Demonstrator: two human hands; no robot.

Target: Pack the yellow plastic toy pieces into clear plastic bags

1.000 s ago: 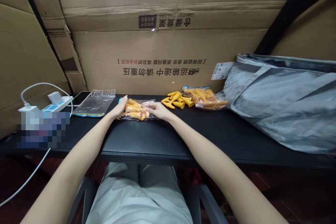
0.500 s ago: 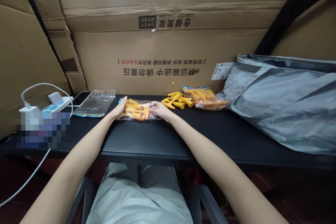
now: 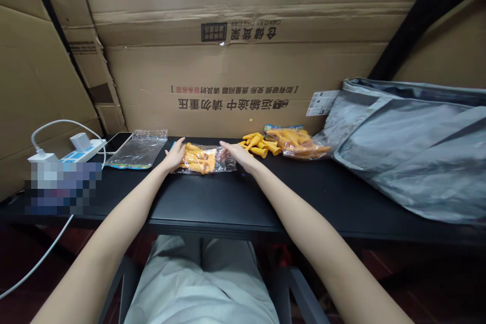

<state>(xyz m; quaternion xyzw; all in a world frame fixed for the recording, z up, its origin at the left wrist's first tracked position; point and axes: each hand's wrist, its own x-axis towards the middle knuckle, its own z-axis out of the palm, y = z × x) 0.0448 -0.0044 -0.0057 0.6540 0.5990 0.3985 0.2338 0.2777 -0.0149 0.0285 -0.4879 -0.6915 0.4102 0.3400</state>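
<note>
A clear plastic bag (image 3: 227,166) of orange-yellow plastic pieces (image 3: 196,166) lies on the black table in front of me. The pieces fill its left and middle parts; its right end is slack film. At the left end, my left hand (image 3: 174,157) rests against the bag with its fingers stretched out. My right hand (image 3: 237,156) is at the slack right end, fingers extended and apart, the lower ones partly behind the film. Just right of that hand sits a loose pile of yellow pieces (image 3: 261,146), some with flared, cup-like ends.
Another filled bag (image 3: 298,143) lies beside a big grey fabric bag (image 3: 410,152) on the right. To the left are a flat clear bag (image 3: 138,151), a phone (image 3: 118,143) and a white power strip (image 3: 85,152) with a cable. Cardboard (image 3: 212,68) stands behind the table (image 3: 212,207).
My right hand has shifted slightly right and its fingers have opened away from the bag's contents. The left hand's fingers have spread a little; the bag stays in place.
</note>
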